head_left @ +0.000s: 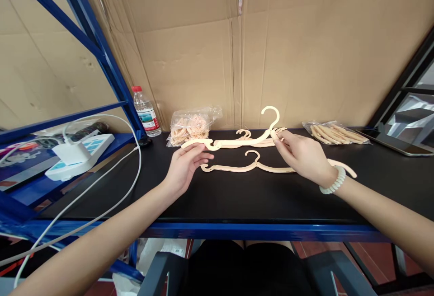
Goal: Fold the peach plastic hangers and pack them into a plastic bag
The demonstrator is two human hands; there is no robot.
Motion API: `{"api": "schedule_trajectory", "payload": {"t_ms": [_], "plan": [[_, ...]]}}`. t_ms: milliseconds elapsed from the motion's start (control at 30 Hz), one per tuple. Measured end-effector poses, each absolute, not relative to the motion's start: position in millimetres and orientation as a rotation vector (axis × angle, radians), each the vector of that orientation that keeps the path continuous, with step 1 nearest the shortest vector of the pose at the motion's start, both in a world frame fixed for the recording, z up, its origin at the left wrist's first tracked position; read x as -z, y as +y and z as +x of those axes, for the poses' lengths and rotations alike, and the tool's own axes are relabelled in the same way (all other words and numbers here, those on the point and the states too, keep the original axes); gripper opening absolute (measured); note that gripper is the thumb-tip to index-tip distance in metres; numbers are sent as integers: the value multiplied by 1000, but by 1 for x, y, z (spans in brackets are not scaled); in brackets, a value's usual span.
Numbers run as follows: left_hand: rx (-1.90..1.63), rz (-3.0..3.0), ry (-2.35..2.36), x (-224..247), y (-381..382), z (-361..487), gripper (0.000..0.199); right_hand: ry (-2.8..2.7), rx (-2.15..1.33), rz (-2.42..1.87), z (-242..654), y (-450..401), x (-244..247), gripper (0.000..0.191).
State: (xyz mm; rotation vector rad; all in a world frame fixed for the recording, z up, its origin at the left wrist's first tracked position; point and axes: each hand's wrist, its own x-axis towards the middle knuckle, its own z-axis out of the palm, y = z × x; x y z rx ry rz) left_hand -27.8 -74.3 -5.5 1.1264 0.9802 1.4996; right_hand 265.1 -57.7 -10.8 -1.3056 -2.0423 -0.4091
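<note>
A cream plastic clothes hanger [247,142] is held up over the black tabletop, its hook pointing upward. My left hand [182,166] pinches it near its left end, by a curved notch. Just right of the hook, my right hand [303,156] grips the same hanger between thumb and fingers and hides part of it. Below lies a second cream hanger [233,168] flat on the table, partly covered by my right hand. Behind the held one, another hanger's pinkish hook [243,132] shows, with most of its body hidden.
A clear bag of hook-shaped pieces [191,129] and a water bottle [147,113] stand at the back left. At the back right lie a bag of hanger arms [334,133] and a tablet-like device [395,144]. White cables [137,174] loop by the power strip [98,149].
</note>
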Motion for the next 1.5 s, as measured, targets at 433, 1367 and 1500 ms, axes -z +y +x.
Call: {"api": "schedule_trajectory", "payload": {"t_ms": [433, 1367, 1500], "plan": [[-1386, 2401, 1069, 15, -90, -23, 21, -2432, 558, -1299, 245, -70, 26, 25], [-78, 2819, 1068, 27, -78, -34, 70, -2629, -15, -1265, 278, -32, 21, 15], [-45, 2846, 1031, 24, -70, -36, 71, -2607, -28, -1271, 278, -26, 23, 15]]}}
